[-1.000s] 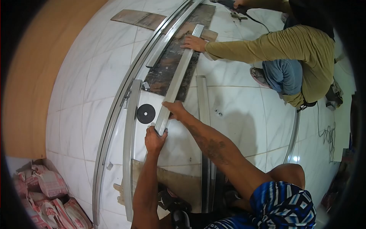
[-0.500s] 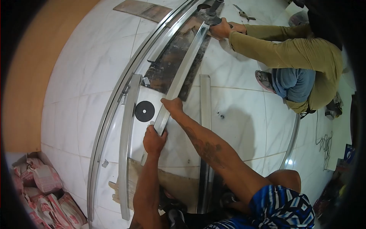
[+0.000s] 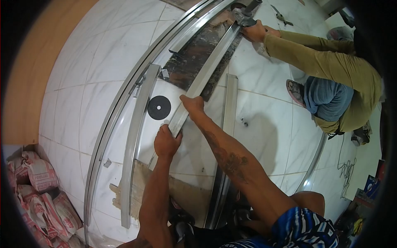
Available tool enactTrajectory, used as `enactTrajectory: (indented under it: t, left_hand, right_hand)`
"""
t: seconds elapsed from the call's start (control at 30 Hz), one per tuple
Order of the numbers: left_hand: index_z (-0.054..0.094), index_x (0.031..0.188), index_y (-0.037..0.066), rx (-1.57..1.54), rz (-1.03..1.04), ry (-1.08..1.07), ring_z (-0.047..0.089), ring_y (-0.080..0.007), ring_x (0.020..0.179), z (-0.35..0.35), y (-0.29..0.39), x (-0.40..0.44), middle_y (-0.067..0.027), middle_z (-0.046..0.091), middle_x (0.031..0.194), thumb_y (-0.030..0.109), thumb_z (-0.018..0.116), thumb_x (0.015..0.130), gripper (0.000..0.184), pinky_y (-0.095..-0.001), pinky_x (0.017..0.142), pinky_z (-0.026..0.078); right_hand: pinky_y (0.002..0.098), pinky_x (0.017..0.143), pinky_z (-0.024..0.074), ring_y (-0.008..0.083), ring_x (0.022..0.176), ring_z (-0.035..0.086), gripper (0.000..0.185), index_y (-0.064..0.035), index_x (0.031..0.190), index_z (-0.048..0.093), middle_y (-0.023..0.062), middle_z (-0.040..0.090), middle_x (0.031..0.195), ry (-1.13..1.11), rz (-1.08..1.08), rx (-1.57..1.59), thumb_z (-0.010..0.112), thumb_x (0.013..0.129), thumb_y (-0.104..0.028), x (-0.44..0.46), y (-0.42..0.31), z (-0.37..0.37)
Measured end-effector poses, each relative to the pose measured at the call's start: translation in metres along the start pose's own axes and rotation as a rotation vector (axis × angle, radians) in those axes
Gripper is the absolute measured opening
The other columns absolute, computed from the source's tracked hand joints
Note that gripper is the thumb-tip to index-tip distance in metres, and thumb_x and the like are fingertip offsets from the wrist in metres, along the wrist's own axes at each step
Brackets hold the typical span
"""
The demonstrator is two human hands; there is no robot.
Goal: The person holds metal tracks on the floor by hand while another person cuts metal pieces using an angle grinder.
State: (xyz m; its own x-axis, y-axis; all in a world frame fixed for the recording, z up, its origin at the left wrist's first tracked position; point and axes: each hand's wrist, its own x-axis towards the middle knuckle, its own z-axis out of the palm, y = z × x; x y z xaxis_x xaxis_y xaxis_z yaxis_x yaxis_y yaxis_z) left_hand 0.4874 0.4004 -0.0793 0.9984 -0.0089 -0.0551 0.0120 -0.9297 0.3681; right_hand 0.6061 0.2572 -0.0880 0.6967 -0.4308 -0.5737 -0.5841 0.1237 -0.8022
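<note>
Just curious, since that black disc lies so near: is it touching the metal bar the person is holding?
Apart: the head view shows a strip of white floor between the black disc and the metal bar.

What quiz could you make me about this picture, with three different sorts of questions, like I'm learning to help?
1. True or false: the left grip and the right grip both hold the metal bar.

2. Pick one. Who is holding the power tool?
A: the person wearing the camera
B: the other person

3. Fill the gap: the black disc lies on the white tiled ____.

Key:
1. True
2. B
3. floor
</note>
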Motion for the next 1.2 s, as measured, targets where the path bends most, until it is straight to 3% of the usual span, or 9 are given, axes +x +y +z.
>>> enactTrajectory:
  t: [0.57,1.2]
  left_hand:
    - [0.052,0.122,0.002,-0.001,0.045,0.055,0.068,-0.0359,0.089,0.0,-0.001,-0.001,-0.0169,0.065,0.105,0.042,0.079,0.081,0.063,-0.0458,0.075,0.057]
    - [0.052,0.125,0.002,-0.017,0.051,0.053,0.068,-0.0365,0.089,0.001,-0.001,0.0,-0.0165,0.065,0.103,0.041,0.078,0.082,0.063,-0.0467,0.074,0.056]
  right_hand:
    - [0.0399,0.082,0.0571,0.0317,0.092,0.073,0.049,0.0165,0.097,0.068,0.0274,0.073,0.099,-0.02,0.02,0.001,0.08,0.07,-0.023,0.002,0.0,0.0]
    - [0.0393,0.08,0.0567,0.0287,0.089,0.072,0.05,0.0157,0.096,0.067,0.0252,0.073,0.097,-0.016,0.0,-0.036,0.079,0.07,-0.025,0.011,0.009,0.004]
